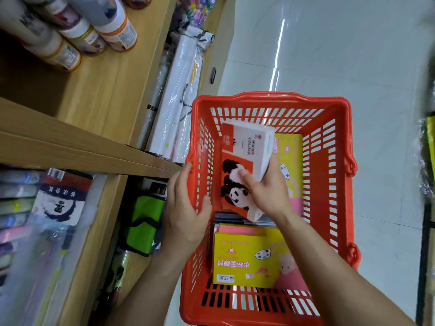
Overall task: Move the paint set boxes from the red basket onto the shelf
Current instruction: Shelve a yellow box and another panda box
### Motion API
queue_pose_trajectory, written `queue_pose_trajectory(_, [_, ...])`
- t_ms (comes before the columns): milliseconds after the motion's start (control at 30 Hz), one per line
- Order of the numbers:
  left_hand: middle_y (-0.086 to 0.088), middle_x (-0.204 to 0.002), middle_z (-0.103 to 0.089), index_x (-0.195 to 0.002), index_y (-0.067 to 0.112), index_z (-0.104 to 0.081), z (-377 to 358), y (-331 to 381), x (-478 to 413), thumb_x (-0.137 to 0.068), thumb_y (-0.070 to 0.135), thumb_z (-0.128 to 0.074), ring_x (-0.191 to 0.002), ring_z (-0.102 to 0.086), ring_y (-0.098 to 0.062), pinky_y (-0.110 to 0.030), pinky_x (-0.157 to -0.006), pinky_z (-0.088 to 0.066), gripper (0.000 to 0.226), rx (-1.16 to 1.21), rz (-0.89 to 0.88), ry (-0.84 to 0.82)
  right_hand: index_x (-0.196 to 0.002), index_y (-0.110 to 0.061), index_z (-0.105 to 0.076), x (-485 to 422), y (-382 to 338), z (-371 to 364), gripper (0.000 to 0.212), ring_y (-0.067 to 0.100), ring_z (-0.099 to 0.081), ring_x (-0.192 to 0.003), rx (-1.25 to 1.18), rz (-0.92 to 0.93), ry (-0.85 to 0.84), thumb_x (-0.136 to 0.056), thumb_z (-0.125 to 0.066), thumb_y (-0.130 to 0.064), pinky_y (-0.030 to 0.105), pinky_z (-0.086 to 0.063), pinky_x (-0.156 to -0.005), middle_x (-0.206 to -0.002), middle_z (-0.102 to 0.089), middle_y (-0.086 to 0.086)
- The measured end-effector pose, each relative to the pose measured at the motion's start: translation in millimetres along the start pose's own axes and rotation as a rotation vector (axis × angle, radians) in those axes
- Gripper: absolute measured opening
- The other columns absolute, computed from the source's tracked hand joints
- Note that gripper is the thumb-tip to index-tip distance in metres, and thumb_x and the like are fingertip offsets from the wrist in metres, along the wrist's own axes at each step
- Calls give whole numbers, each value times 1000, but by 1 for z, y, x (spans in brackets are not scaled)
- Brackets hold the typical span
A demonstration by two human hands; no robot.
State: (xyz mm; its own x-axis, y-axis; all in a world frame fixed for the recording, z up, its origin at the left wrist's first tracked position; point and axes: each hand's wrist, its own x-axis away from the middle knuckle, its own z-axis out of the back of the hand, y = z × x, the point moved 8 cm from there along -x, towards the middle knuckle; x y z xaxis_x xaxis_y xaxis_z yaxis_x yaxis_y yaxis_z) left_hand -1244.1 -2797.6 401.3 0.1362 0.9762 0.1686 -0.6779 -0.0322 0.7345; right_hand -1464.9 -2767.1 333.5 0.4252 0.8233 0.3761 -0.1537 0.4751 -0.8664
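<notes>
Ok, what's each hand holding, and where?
Right hand grips the panda box at its right edge; left hand holds the basket rim.

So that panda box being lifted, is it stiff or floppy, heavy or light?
Probably stiff: the panda box keeps flat faces and square corners in the right hand. Likely light, since one hand lifts it. Its glossy surface might be a bit slippery.

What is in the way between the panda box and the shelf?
Only the basket's own side. The right hand holds the panda box inside the red basket, below its rim. The left hand grips the wall facing the wooden shelf. Lifted over that rim, nothing visible blocks it.
</notes>
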Motion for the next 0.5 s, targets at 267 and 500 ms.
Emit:
queue_pose_trajectory(267, [14, -120, -58, -125, 29, -58, -45, 45, -2, -87, 33, -62, -112, -58, -9, -25, -97, -48, 38, 52, -86, -43, -119, -39, -46, 65, -49, 148, 48, -8, -65, -99, -50, -10, 312, -81, -70, -55, 27, -52, -81, -111, -64, -24])
queue_pose_trajectory(500, [-13, -156, -40, -155, 11, -30, -168, -27, -31, -89, 36, -74, -140, -43, -31, -45, -113, -40, 82, 45, 395, -492, -132, -48, -49, 135, -20, 179, 62, -5, -70, -101, -10, -108, 353, -77, -77, -51, 34, -58, -83, -118, -69, -32])
